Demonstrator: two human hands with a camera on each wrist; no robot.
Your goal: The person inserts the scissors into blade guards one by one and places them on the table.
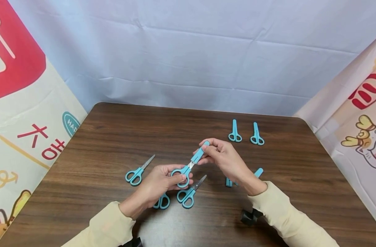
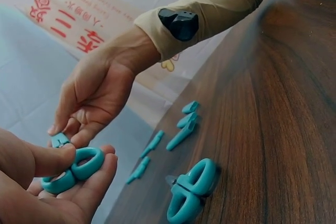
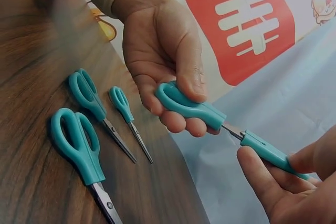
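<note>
My left hand (image 1: 164, 180) grips a pair of scissors (image 1: 185, 171) by its turquoise handles, thumb on top, above the table. In my right hand (image 1: 226, 158) a turquoise blade cover (image 1: 198, 154) is pinched between thumb and fingers. The cover sits over most of the blades; a short stretch of bare metal shows between it and the handles, plainest in the right wrist view, where the cover (image 3: 268, 153) points toward the right hand. Under and beside the left hand lie uncovered scissors (image 1: 188, 196), another pair (image 1: 134, 175) to the left, and a third (image 1: 163, 201) partly hidden by the wrist.
Two covered scissors (image 1: 235, 132) (image 1: 256, 134) lie at the back right of the brown table (image 1: 113, 133). Loose turquoise covers (image 1: 228, 182) lie beneath the right forearm, which partly hides them. Pale cloth (image 1: 188, 68) hangs behind the table, with printed cloth at both sides.
</note>
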